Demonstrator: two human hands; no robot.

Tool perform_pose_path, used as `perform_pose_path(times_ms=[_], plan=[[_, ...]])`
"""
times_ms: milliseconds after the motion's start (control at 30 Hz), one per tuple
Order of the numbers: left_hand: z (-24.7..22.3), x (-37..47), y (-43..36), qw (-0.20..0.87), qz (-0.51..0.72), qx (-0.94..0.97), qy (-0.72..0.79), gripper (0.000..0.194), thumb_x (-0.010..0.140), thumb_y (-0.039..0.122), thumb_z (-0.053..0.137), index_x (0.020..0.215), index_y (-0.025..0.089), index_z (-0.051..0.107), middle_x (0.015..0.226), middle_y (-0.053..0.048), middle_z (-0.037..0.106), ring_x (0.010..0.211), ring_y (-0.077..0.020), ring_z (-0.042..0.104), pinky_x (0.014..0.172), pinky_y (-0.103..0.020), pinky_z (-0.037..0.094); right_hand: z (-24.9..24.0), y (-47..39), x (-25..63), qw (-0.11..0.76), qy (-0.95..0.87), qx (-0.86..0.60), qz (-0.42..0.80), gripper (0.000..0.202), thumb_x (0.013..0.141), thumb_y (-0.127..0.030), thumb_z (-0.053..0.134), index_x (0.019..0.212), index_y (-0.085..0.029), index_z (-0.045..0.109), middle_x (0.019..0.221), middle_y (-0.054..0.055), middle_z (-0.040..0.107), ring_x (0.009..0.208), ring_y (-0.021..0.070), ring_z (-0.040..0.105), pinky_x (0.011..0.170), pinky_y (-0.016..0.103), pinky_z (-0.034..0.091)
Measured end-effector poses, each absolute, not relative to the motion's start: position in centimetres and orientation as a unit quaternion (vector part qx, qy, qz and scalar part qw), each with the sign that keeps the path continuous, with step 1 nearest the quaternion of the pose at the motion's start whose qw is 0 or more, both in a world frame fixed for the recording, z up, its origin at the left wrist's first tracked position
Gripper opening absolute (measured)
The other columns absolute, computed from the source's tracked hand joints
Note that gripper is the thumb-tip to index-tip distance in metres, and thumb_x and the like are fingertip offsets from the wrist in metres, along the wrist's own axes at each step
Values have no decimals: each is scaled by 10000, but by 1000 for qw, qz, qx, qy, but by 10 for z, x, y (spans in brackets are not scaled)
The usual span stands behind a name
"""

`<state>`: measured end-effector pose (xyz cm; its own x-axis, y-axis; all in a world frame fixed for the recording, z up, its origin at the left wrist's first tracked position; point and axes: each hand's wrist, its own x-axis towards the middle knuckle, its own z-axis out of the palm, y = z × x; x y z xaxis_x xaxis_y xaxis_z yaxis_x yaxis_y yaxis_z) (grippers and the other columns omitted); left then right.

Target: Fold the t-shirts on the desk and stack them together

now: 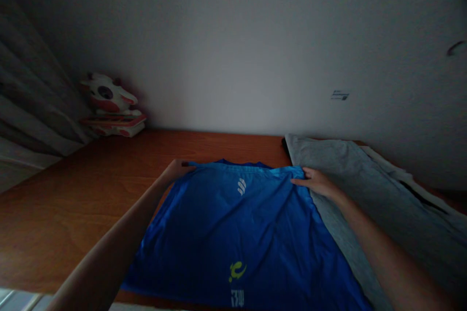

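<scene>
Dim grey wall [233, 53]; brown wooden tabletop [76, 204]; pale curtain [32, 102] at left

looks like someone's home, pretty clearly, though can't tell which room. got a cow-like toy figure [109, 96] in the back left corner of a wooden worktop [58, 199], a draped curtain [29, 102] beside it, a plain pale wall [233, 58] behind, plus a blue garment [219, 228] and a gray garment [339, 167] spread on top.

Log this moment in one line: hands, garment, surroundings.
left hand: holds far left corner of blue garment | right hand: holds its far right corner | gray clothing: at right on wooden table
</scene>
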<state>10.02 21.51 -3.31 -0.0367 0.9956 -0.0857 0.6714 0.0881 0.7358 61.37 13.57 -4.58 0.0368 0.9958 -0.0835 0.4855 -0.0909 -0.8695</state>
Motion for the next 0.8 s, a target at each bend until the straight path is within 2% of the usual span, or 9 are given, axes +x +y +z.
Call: perform_pose_path(times_ms=[67,200,333,433,533,633,700,800], plan=[[-29,100,216,310,280,612,671,293,633,453,745,738,195,655,659,-11,676,665,-203,667,549,-252,458,-44,136,615,358,-578,-629,378,634,524,-756,823,830,-211,719,875,98,778,812,281,720,748,386,581],[-20,94,212,363,365,567,643,466,585,474,808,918,191,647,769,-28,724,608,-168,644,519,-243,459,-39,135,616,384,-577,-639,333,592,667,-783,708,790,-204,716,787,65,744,743,234,672,682,324,526],[-12,83,212,383,458,534,599,565,452,482,905,862,187,651,817,-40,739,644,-159,644,548,-245,474,-38,137,616,408,-580,-637,301,553,692,-755,701,776,-209,701,748,33,718,726,209,648,668,288,493],[-9,78,222,365,500,519,589,598,441,511,909,869,172,666,770,-19,714,622,-139,615,544,-240,462,-44,147,616,413,-585,-641,277,587,708,-787,649,796,-208,702,747,34,713,690,195,636,640,283,485],[-8,82,235,312,525,513,603,529,558,456,867,947,153,676,850,-48,734,714,-163,663,629,-263,524,-54,162,615,404,-574,-679,216,635,737,-816,574,809,-198,700,728,53,707,655,203,637,621,303,495],[-10,96,240,215,500,539,643,448,712,340,764,1101,140,665,1100,-133,735,964,-234,705,832,-346,577,-63,173,609,403,-550,-713,162,622,764,-764,594,926,-173,705,822,102,735,741,245,675,722,365,537],[-15,110,232,137,448,598,650,415,789,291,678,1178,148,651,1220,-160,698,1119,-280,672,961,-419,554,-66,173,601,407,-548,-720,124,623,782,-704,619,1058,-150,693,978,154,745,873,285,691,842,429,541],[-31,136,203,46,353,729,585,381,891,291,549,1235,156,642,1326,-163,651,1288,-311,583,1113,-487,459,-69,160,579,396,-608,-687,34,554,878,-616,543,1145,-151,683,1134,187,723,1073,319,666,993,483,501]])
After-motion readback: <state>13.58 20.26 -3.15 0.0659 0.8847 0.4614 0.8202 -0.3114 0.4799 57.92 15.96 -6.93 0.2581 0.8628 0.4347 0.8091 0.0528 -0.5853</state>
